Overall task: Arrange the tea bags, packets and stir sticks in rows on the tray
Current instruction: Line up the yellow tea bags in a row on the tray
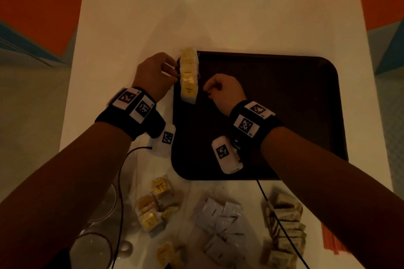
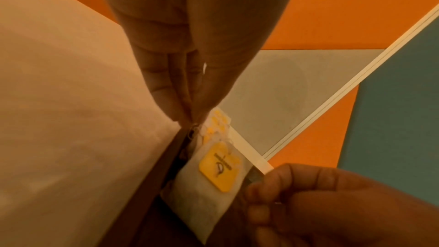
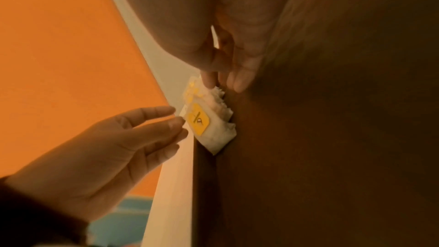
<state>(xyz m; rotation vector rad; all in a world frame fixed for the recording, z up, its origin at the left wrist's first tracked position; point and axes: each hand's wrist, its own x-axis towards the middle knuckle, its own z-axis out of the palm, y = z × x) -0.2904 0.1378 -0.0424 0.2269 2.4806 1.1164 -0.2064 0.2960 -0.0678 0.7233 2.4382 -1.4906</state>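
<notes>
A row of white tea bags (image 1: 188, 76) with yellow tags lies along the left edge of the dark brown tray (image 1: 273, 105). My left hand (image 1: 157, 74) is on the row's left side, straight fingers (image 3: 166, 121) touching the bags. My right hand (image 1: 218, 89) hovers over the tray just right of the row, fingers curled and holding nothing. In the left wrist view the nearest tea bag (image 2: 213, 176) lies between my left fingertips (image 2: 180, 108) and the right hand (image 2: 308, 204). The right wrist view shows my right fingertips (image 3: 209, 80) at the far edge of the tea bags (image 3: 209, 123).
On the white table (image 1: 196, 17) near me lie a pile of loose tea bags (image 1: 155, 207), white packets (image 1: 220, 225), tan packets (image 1: 284, 229) and orange stir sticks (image 1: 332, 242). A clear glass (image 1: 91, 247) stands at the front left. Black cables trail from both wrists.
</notes>
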